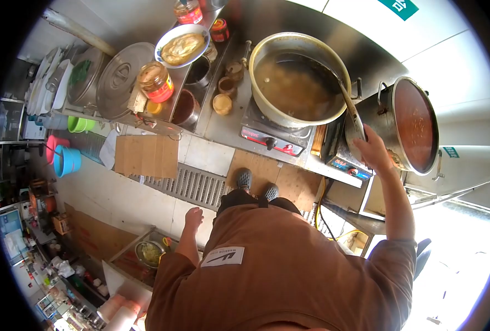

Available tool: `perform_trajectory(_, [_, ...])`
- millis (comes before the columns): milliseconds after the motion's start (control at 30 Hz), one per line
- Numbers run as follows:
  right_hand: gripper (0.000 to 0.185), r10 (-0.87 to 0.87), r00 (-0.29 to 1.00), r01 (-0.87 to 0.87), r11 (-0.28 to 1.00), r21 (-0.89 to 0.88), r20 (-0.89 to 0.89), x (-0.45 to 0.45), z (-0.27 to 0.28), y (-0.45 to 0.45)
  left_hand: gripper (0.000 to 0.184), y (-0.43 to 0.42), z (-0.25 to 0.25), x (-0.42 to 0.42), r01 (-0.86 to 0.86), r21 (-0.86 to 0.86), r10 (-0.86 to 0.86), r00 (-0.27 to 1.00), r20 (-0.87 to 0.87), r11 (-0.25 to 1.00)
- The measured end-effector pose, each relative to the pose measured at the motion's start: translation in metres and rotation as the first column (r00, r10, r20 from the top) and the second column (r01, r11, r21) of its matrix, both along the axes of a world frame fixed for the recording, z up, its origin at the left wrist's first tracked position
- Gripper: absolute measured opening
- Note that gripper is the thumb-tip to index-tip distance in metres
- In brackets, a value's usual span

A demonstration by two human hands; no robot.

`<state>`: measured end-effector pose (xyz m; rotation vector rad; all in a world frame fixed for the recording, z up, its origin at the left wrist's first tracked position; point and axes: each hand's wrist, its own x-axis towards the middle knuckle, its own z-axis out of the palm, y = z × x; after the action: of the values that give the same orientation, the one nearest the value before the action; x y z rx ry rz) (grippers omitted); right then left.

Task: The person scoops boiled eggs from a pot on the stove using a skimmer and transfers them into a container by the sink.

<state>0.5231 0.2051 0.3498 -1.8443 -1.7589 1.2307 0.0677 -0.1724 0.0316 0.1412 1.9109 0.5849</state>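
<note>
My right hand (373, 148) is closed around the handle of a long-handled cooking utensil (351, 105). The utensil leans over the rim of a wide metal pot (257, 91), and its far end is hidden in the brown broth. Pale, cloudy matter shows in the liquid. Under the pot is a tabletop stove (271, 142) with a black knob. Beside my right hand stands a tall stockpot (371, 118) filled with reddish-brown liquid. My left hand (193, 219) hangs over the floor by my side, fingers curled in, with nothing visible in it.
Left of the pot, a counter bears a plate of pale food (183, 48), a jar with a red label (155, 83) and a round metal lid (124, 77). A floor grate (198, 185) and cardboard (147, 156) lie below. Blue bucket (67, 161) at far left; yellow cable (319, 207) at right.
</note>
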Motion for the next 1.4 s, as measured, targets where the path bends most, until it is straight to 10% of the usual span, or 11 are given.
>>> perform_trajectory(1400, [0.018, -0.353, 0.874, 0.030, 0.726, -0.687, -0.335, 0.003, 0.018, 0.047, 0.043, 0.029, 0.013, 0.006, 0.002, -0.011, -0.002, 1.000, 0.030, 1.000])
